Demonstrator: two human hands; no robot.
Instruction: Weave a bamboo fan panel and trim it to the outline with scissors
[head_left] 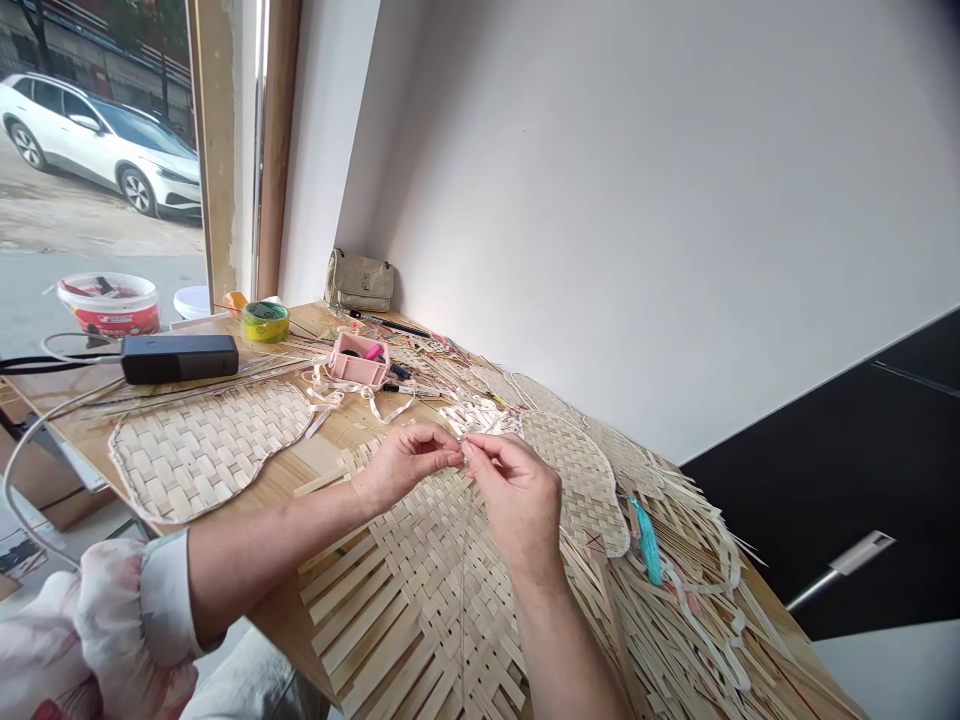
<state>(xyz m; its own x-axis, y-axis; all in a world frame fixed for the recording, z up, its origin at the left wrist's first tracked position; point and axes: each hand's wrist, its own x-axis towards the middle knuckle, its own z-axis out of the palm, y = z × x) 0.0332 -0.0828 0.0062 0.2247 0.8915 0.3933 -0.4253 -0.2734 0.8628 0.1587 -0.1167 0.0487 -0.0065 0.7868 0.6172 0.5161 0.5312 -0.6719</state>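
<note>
My left hand and my right hand meet fingertip to fingertip above a woven bamboo mat. Both are pinched shut on something very small. A thin thread hangs down from the pinch over the mat. What the fingertips hold besides the thread is too small to make out. A pile of white ribbon trim lies just beyond my hands.
A finished woven fan-shaped piece lies at the left, more woven pieces and a teal tassel at the right. Behind stand a pink box, a green tape roll, a black power adapter and a beige bag.
</note>
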